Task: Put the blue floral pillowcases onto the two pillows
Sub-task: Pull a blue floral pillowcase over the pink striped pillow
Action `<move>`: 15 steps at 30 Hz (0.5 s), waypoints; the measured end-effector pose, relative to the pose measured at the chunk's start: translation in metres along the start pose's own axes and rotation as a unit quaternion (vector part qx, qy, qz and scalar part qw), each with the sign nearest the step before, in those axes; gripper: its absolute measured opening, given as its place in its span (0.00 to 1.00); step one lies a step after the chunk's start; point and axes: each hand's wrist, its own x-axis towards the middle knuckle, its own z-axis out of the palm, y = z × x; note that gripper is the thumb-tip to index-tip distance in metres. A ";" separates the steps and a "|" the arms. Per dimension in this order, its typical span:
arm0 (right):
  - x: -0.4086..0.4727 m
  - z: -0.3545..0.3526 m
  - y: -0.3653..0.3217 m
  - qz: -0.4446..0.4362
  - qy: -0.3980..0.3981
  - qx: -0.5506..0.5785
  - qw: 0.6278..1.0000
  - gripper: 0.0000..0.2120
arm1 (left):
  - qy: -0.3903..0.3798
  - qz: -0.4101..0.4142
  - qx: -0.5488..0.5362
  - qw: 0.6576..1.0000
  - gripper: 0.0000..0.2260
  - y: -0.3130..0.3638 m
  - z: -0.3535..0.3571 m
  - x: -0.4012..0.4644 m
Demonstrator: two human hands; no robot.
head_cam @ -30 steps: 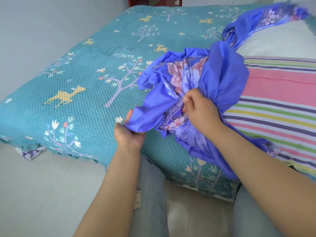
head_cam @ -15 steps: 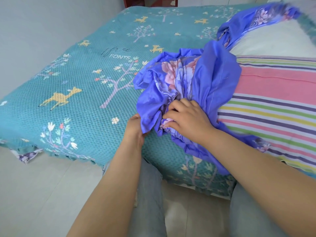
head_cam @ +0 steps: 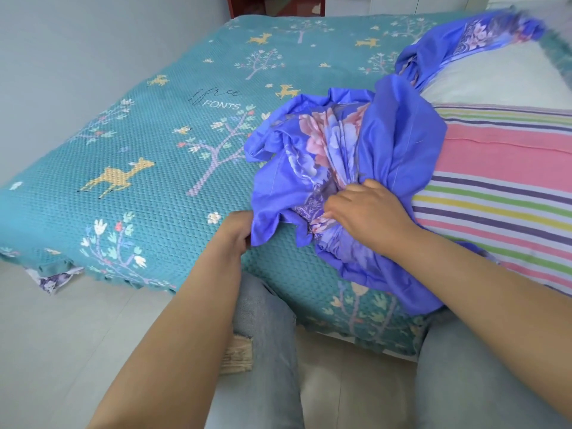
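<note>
A blue floral pillowcase (head_cam: 334, 150) lies bunched on the bed's near right part, beside a striped pink pillow (head_cam: 501, 181). My left hand (head_cam: 238, 229) pinches its plain blue lower-left edge. My right hand (head_cam: 368, 212) is closed on the gathered folds in the middle of the bunch. Behind the striped pillow lies a white pillow (head_cam: 495, 78), with a second blue floral pillowcase (head_cam: 458, 41) draped along its far-left edge. Part of the striped pillow's left end is hidden under the bunched fabric.
A teal bedspread (head_cam: 154, 144) with deer and tree patterns covers the bed. A pale wall (head_cam: 77, 57) runs along the left side. My knees in grey jeans (head_cam: 269, 335) stand against the bed's near edge on a light tiled floor (head_cam: 62, 351).
Both hands have drawn closer together, gathering more fabric; the left hand shifted right along the edge and the right hand moved down and left into the folds.
</note>
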 end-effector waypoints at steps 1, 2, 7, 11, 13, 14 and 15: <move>0.002 -0.002 -0.002 0.051 -0.015 0.009 0.999 0.16 | -0.041 0.003 -0.038 0.998 0.07 0.002 0.003 -0.002; 0.006 -0.005 -0.006 0.102 -0.023 0.022 0.994 0.20 | -0.084 0.005 -0.085 0.993 0.01 0.004 0.007 -0.008; 0.023 -0.023 -0.020 0.266 -0.145 0.033 0.952 0.37 | -0.186 0.065 -0.197 0.960 0.11 0.016 0.031 -0.028; 0.011 -0.030 -0.025 0.279 -0.139 -0.066 0.948 0.41 | -0.221 0.107 -0.227 0.942 0.11 0.036 0.049 -0.039; 0.008 -0.035 -0.018 0.291 -0.110 -0.078 0.947 0.34 | -0.225 0.112 -0.257 0.933 0.10 0.044 0.060 -0.042; 0.010 -0.037 -0.011 0.292 -0.109 -0.056 0.949 0.30 | -0.217 0.108 -0.271 0.931 0.10 0.048 0.065 -0.044; 0.014 -0.042 -0.003 0.300 -0.100 -0.025 0.948 0.25 | -0.213 0.106 -0.287 0.928 0.10 0.052 0.071 -0.047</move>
